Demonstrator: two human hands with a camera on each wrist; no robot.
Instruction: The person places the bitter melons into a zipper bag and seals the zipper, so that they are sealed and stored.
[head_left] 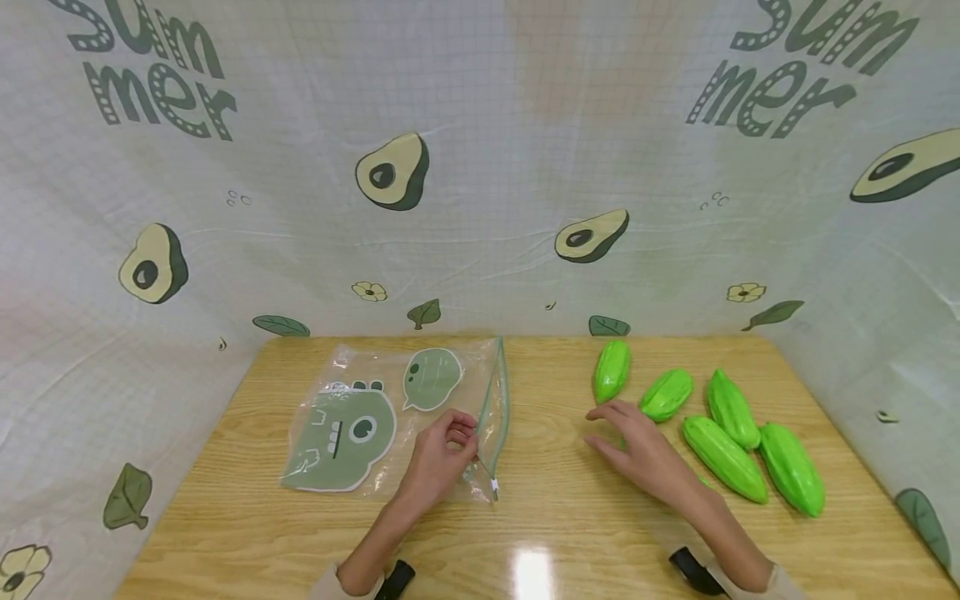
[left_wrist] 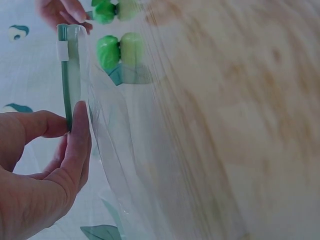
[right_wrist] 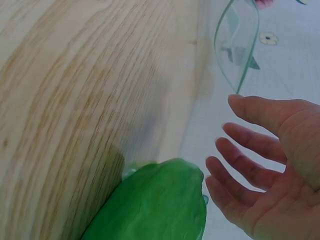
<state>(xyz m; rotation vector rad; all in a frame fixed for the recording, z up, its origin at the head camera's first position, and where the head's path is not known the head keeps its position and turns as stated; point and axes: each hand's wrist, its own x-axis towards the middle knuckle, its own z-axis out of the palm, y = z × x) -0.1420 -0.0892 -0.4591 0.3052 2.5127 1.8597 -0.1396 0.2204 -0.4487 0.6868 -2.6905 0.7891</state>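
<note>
A clear slider-zip bag printed with green cartoon monsters lies flat at the left of the table, its zip edge to the right. My left hand pinches one side of the green zip strip between thumb and finger. The strip's two sides bow apart, so the mouth gapes. At the strip's near end sits the white slider. With fingers relaxed and apart, my right hand hovers beside the green ridged fruits, holding nothing. Closest to it in the right wrist view is a green fruit, mostly hidden by the hand in the head view.
Several more bright green fruits lie on the right, among them a far one and a right-hand one. The wooden table meets a printed cloth backdrop at the back and sides.
</note>
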